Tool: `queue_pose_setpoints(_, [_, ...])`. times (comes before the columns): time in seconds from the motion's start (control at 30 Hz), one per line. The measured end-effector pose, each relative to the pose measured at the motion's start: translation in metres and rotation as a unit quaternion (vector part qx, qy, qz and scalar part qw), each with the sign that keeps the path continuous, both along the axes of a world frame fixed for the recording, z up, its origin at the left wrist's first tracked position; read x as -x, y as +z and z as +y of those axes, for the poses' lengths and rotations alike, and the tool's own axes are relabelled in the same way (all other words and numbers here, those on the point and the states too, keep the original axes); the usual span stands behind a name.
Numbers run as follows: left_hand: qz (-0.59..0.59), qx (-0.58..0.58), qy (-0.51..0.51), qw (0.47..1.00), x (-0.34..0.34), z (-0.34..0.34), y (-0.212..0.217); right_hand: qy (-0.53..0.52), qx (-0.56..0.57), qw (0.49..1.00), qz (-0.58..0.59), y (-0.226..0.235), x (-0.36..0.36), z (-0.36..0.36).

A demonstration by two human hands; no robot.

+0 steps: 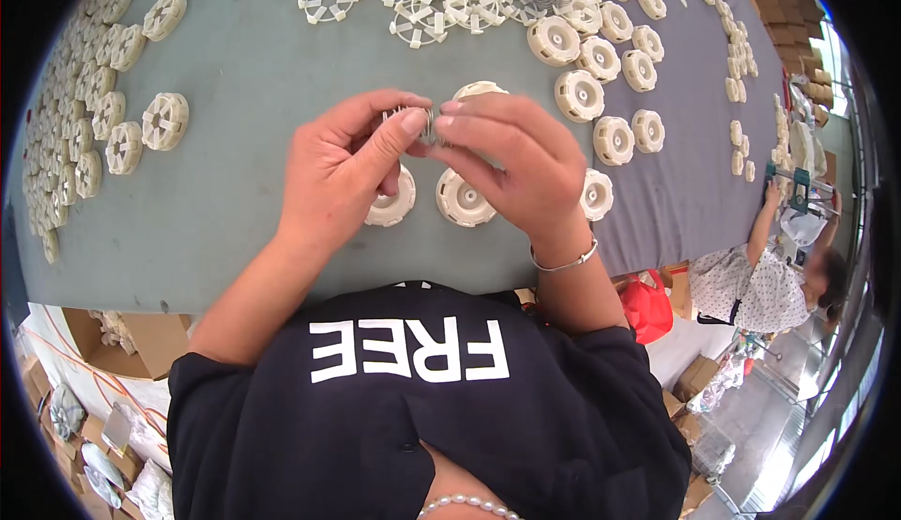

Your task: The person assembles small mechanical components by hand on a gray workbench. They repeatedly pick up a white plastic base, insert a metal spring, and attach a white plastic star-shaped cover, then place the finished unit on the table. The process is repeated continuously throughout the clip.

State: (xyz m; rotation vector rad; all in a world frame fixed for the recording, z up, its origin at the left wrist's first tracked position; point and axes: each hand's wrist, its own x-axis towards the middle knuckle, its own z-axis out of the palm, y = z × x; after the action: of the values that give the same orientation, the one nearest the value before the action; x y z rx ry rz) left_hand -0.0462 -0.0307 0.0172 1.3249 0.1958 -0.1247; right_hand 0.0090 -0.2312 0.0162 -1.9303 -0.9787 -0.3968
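From the head view I see the left hand (343, 168) and right hand (511, 159) meeting fingertip to fingertip, both pinching a small metal spring (424, 124) above the grey table (244, 69). It's mostly hidden by the thumbs, so I can't make out its full shape. Cream ribbed discs (462, 199) lie just beneath the hands. Below my left forearm, an open brown cardboard box (150, 337) holds cream parts, half cut off.
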Motion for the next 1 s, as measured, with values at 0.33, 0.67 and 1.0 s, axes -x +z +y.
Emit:
queue_pose_setpoints(0.33, [0.044,0.056,-0.098,0.993,-0.010,0.020,0.004,0.005,-0.115,0.992,0.056,0.012,0.013,0.021])
queue_pose_setpoints(0.67, [0.143,0.049,-0.106,0.983,-0.011,0.025,0.001,0.153,0.072,0.974,-0.150,0.012,0.008,-0.004])
queue_pose_setpoints(1.0, [0.071,0.173,-0.010,0.982,-0.021,0.048,-0.006,-0.082,0.164,0.971,0.157,0.026,-0.017,-0.039])
